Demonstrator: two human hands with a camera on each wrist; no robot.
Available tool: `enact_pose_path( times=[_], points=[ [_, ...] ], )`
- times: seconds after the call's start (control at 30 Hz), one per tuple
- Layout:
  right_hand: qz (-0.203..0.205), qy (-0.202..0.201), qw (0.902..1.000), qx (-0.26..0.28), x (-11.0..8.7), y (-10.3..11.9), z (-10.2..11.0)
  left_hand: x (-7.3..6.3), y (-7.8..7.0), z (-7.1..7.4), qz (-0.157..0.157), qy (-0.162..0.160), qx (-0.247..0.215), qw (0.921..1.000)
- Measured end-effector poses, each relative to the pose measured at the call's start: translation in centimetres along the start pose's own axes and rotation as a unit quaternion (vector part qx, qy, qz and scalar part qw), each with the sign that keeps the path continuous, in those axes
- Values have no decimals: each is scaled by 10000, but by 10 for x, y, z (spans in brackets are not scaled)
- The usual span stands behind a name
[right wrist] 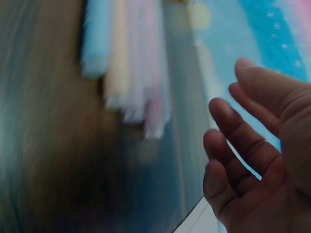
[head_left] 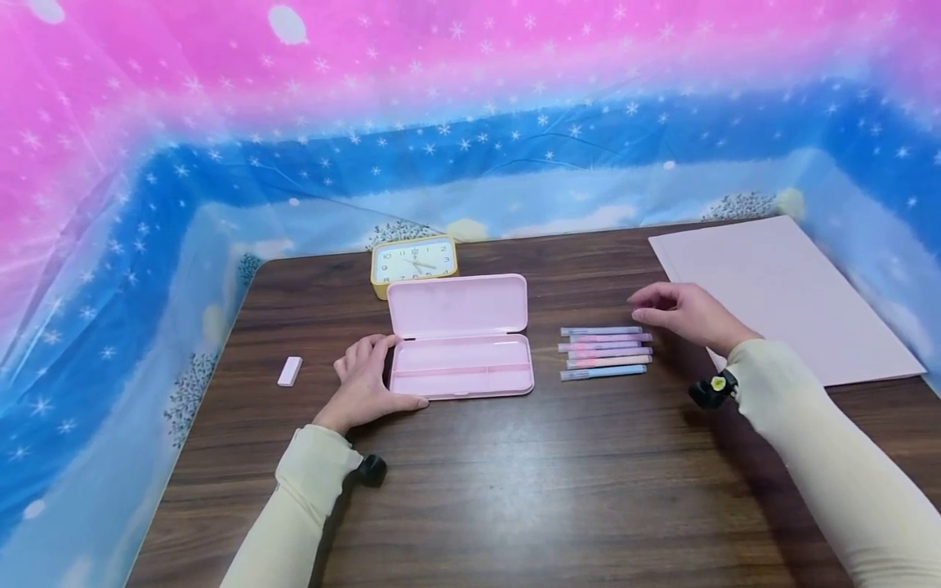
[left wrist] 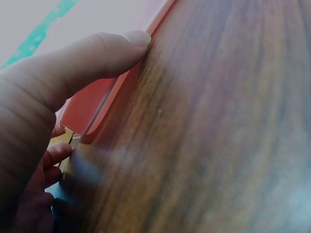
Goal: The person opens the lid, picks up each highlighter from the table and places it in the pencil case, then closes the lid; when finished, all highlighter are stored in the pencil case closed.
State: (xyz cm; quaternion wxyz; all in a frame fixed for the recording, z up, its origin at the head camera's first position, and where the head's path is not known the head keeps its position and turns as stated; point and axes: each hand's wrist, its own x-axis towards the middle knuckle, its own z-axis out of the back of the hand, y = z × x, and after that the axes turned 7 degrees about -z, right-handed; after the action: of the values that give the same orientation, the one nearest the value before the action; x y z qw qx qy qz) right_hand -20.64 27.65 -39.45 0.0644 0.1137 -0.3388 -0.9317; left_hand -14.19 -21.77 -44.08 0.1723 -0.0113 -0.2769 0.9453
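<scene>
A pink pencil case [head_left: 461, 384] lies on the table with its lid [head_left: 457, 306] raised and its divided tray showing bare. My left hand [head_left: 360, 380] holds the case by its left end, thumb along the front edge and fingers at the back left corner. In the left wrist view, the thumb [left wrist: 107, 56] presses against the case's front rim. Several pastel pens [head_left: 606, 347] lie side by side to the right of the case. Above their right ends hovers my right hand [head_left: 684, 313], its fingers loosely bent and holding nothing.
A yellow-framed clock [head_left: 414, 260] stands behind the raised lid. At the far left lies a small white and pink eraser [head_left: 290, 371]. A large pale board [head_left: 779, 302] covers the table's right side, partly under the right arm. Patterned cloth [head_left: 470, 147] hangs around the table.
</scene>
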Motion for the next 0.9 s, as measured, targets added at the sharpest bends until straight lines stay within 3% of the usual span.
enact_pose_path(
  times=[0.13, 0.57, 0.9],
  points=[
    [73, 162, 9990, -411, 2, -5, -5, -1, 0, 0, -38, -58, 30, 10000],
    [91, 300, 9972, -674, 10, -6, -18, 0, 1, -1, -50, -113, 27, 9999],
    [343, 285, 9953, -862, 19, -2, -21, 0, 2, -2, -5, -98, 29, 9999]
  ],
)
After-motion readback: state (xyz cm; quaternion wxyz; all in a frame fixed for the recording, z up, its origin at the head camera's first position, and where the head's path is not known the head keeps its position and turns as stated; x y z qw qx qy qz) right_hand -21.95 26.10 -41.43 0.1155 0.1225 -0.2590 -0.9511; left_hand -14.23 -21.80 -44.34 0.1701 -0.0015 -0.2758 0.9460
